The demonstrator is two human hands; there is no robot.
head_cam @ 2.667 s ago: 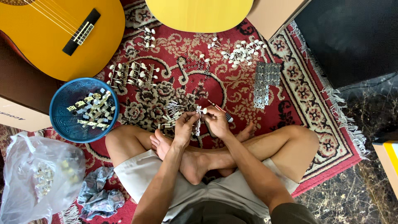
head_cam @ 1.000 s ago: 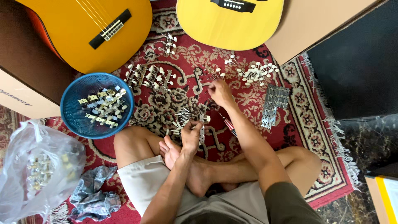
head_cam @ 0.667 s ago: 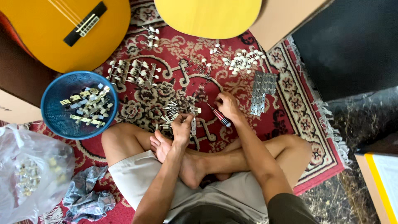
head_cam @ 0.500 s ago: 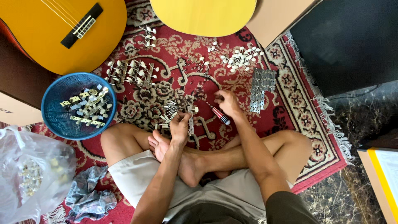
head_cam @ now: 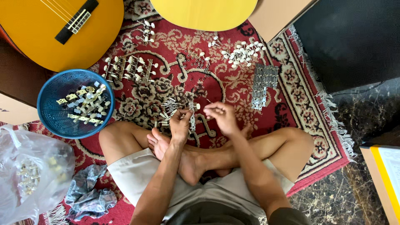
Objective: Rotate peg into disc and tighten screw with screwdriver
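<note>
Both hands (head_cam: 204, 118) pinch a tuner strip (head_cam: 192, 118) — fingers hide details.

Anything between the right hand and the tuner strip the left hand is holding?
Nothing visible. The right hand is right beside the tuner strip held upright in the left hand, only bare rug beneath.

Rug (head_cam: 291, 79): deep red ground, cream and dark floral scrollwork, cream fringe at the edge. Basket (head_cam: 52, 121): blue mesh, holding brass-and-cream pegs (head_cam: 85, 106). Guitar (head_cam: 50, 33): orange-amber body, black bridge. Second guitar (head_cam: 204, 12): plain pale yellow. Knobs (head_cam: 241, 52) on rug: cream-white. Plates (head_cam: 261, 83): silver-grey. Shorts (head_cam: 137, 175): light beige. Cloth (head_cam: 89, 196): blue-grey, mottled. Floor (head_cam: 333, 196): dark, veined marble.
</note>
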